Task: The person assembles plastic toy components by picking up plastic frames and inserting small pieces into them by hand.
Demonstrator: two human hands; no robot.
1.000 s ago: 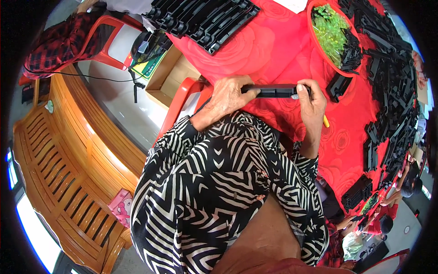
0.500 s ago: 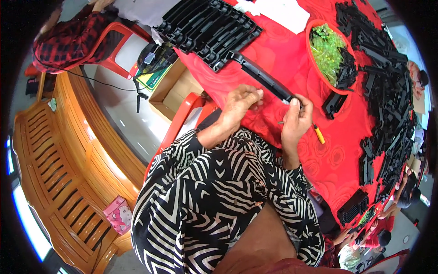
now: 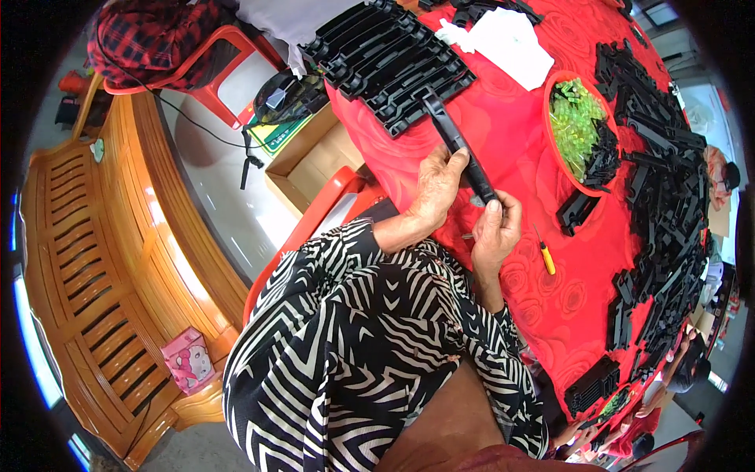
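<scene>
Cloth, red with a rose pattern [image 3: 574, 303], covers the table in front of the person and runs off to the right. Behind the person's left side stands a slatted wooden bench [image 3: 141, 228]. Along the table's right side lies a long heap of black plastic parts [image 3: 664, 208]. At the table's upper left, a block of black parts in a row [image 3: 385, 63] lies side by side. An open cardboard box [image 3: 318, 161] sits below the table's left edge. Just left of the heap is a red bowl [image 3: 553, 153] holding green pieces [image 3: 572, 118] and small black pieces [image 3: 602, 161].

Between the person and the row, a long black part [image 3: 449, 126] is held at a slant over the cloth, its far end near the row. The left hand [image 3: 436, 190] grips it below its middle, thumb laid along it. The right hand [image 3: 495, 234] has thumb and fingers closed at its near end, though the undersides of those fingers are hidden. To the right of this hand, well apart from the bowl, lies a yellow-handled screwdriver [image 3: 548, 258].
</scene>
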